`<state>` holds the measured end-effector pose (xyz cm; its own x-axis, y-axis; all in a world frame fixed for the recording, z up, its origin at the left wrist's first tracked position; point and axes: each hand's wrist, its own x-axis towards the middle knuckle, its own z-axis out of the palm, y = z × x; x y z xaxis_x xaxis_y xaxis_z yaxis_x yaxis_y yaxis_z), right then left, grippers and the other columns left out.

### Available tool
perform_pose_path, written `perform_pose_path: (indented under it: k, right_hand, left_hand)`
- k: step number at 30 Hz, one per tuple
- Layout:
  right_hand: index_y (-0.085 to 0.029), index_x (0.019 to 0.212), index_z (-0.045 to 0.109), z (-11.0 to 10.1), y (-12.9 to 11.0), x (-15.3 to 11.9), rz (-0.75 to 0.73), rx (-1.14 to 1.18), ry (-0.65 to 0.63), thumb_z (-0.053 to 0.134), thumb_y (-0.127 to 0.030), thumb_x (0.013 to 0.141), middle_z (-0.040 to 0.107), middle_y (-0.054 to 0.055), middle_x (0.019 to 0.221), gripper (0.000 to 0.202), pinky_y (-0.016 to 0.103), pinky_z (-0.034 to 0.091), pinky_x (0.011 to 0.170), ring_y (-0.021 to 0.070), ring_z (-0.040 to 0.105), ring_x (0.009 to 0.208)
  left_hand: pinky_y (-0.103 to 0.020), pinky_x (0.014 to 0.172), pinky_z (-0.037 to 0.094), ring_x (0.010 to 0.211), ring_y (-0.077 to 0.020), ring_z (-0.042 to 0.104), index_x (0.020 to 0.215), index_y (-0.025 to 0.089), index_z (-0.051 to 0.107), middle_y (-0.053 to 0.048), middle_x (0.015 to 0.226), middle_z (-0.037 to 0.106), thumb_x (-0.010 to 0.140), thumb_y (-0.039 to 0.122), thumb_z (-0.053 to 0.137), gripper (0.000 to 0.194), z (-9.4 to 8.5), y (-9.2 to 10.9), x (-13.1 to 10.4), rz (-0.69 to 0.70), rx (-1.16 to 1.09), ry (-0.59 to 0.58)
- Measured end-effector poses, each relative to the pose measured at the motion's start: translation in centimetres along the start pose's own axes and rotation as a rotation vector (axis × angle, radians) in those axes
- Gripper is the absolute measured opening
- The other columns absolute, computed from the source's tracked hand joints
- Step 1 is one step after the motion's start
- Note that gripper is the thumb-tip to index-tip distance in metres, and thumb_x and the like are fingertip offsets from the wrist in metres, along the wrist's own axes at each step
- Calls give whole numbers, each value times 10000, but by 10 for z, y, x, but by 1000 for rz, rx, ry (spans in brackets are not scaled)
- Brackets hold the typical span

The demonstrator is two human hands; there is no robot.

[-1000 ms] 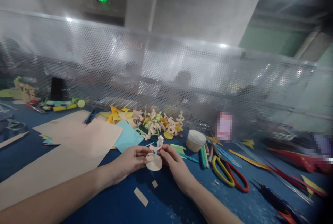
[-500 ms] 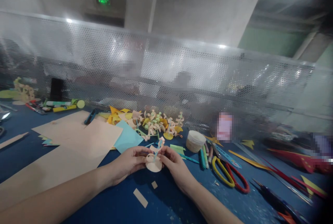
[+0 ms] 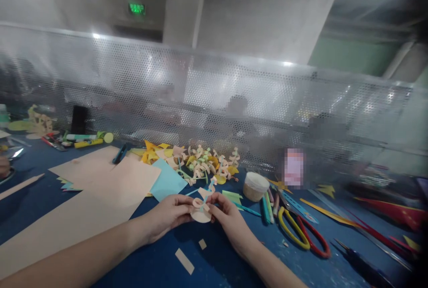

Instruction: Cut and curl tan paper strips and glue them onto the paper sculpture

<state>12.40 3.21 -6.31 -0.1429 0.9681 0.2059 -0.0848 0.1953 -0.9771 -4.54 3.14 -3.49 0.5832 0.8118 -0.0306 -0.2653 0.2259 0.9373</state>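
Between my two hands is a small paper-craft flower (image 3: 201,215) with a round cream base, curled strips and a thin blue stem. My left hand (image 3: 172,213) pinches the left side of its base between thumb and fingers. From the right, my right hand (image 3: 225,212) closes thumb and fingertips on it near the stem. Below them on the blue table lie a cream paper strip (image 3: 184,261) and a little cream square (image 3: 202,244). Large cream sheets (image 3: 110,181) and a light-blue sheet (image 3: 167,181) lie to the left of my hands.
A heap of curled paper pieces (image 3: 200,163) sits behind my hands. On the right are a white-topped tub (image 3: 256,186), scissors (image 3: 302,230) with yellow and red handles, and a dark pointed tool (image 3: 364,261). A perforated metal screen (image 3: 207,92) stands along the back. Part of another person's hand (image 3: 4,166) shows at far left.
The whole view has shifted slightly, so things appear a little lower and further right. Both hands keep hold of the paper flower. Another person's hand has come in at the left edge.
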Motion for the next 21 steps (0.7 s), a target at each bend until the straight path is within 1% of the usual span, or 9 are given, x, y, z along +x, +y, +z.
perform_pose_path:
  k: [3, 6, 10, 12, 14, 17, 21]
  right_hand:
    - [-188, 700, 576, 1, -4, -2, 15, -15, -7, 627, -285, 663, 502, -41, 632, 116, 229, 340, 496, 91, 424, 503]
    - [-201, 707, 603, 2, -7, -3, 33, -29, 4, 576, -251, 676, 519, -33, 619, 64, 243, 341, 506, 107, 431, 508]
    - [-229, 740, 615, 2, -10, -7, 22, -59, 22, 554, -251, 684, 473, -44, 564, 86, 253, 332, 510, 129, 428, 518]
    - [-226, 773, 605, 2, -11, -8, 10, -71, 14, 581, -284, 695, 460, -47, 566, 100, 249, 332, 520, 127, 423, 526]
    - [-218, 790, 570, 2, -12, -9, 0, -70, 2, 609, -344, 701, 456, -49, 590, 159, 238, 331, 514, 117, 412, 527]
    - [-214, 802, 532, 3, -11, -8, -18, -63, -6, 628, -414, 698, 458, -43, 641, 245, 221, 325, 492, 110, 398, 544]
    - [-205, 804, 556, 3, -8, -6, -29, -73, 6, 624, -458, 701, 456, -41, 625, 281, 226, 317, 493, 111, 395, 540]
  left_hand:
    - [-314, 898, 414, 902, -230, 618, 863, 81, 695, -125, 869, 694, 686, 223, 674, 228, 0, -1, 0, -11, 15, -6]
    - [-315, 899, 413, 913, -229, 611, 861, 82, 693, -126, 885, 688, 686, 219, 675, 224, -2, -2, 0, -3, 4, -7]
    - [-317, 901, 410, 913, -228, 607, 817, 84, 693, -118, 864, 685, 645, 206, 710, 211, -3, -5, 0, -3, -26, 44]
    - [-319, 901, 409, 898, -224, 609, 783, 88, 693, -107, 833, 685, 630, 201, 721, 192, -4, -5, 1, -7, -41, 69]
    - [-315, 893, 414, 879, -215, 610, 762, 89, 694, -99, 818, 682, 623, 189, 724, 174, -5, -5, 1, -5, -52, 70]
    - [-305, 881, 417, 877, -208, 605, 794, 89, 700, -98, 822, 680, 635, 197, 716, 193, -4, -5, 1, 5, -41, 46]
    - [-300, 868, 411, 861, -204, 606, 788, 102, 703, -78, 788, 682, 655, 258, 702, 205, -2, -5, 0, 16, 33, 16]
